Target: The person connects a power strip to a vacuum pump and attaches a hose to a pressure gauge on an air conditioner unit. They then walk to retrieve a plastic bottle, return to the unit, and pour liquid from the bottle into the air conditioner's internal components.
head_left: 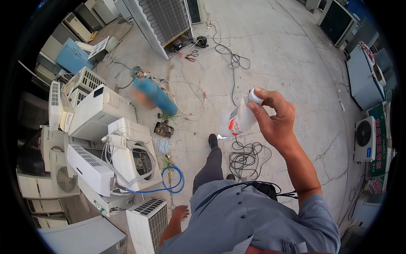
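Bottle (242,118) in right grip (277,114), black cable (246,157) below (loosely coiled), blue cylinder (160,98) leftward.

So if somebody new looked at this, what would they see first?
Probably the pale plastic bottle with red print, just right of the middle, held up by its white cap in the person's right hand. Next, perhaps, the bright blue rounded cylinder left of the middle, and the tall fridge with a dark coil grid on its back at the top.
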### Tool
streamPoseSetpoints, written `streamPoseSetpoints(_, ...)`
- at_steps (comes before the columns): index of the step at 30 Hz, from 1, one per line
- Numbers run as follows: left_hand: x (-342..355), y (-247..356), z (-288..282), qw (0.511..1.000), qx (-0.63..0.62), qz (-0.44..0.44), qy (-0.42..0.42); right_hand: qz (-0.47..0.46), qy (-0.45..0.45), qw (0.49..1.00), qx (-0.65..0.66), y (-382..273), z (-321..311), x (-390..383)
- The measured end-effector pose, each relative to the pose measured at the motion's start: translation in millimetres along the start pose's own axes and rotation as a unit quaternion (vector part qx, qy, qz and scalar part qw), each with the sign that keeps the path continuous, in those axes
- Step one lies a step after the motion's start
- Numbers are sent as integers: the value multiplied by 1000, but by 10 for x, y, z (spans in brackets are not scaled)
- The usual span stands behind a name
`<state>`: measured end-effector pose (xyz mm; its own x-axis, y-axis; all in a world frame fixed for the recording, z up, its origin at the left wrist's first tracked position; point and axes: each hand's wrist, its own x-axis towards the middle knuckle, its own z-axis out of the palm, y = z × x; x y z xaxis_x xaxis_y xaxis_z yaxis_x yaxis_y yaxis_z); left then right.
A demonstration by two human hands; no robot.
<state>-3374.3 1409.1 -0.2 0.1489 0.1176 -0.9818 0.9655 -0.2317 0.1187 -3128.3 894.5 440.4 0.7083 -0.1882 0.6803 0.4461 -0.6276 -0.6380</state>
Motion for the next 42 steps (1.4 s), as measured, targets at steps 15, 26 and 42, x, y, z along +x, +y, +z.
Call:
streamPoseSetpoints(15, 210, 5670, 244, 958, -84, 271, 47, -20, 156, 987, -12, 2045, 843, 3238)
streamPoseSetpoints(26, 729, 7099, 578, 945, -249, 210, 38, -30, 124, 991, 44, 3962, 1513, 5340)
streamPoseSetpoints(42, 780, 9211, 1359, 962, -243, 100, 80, 93, -279, 956, 22, 6386, 4098, 6450)
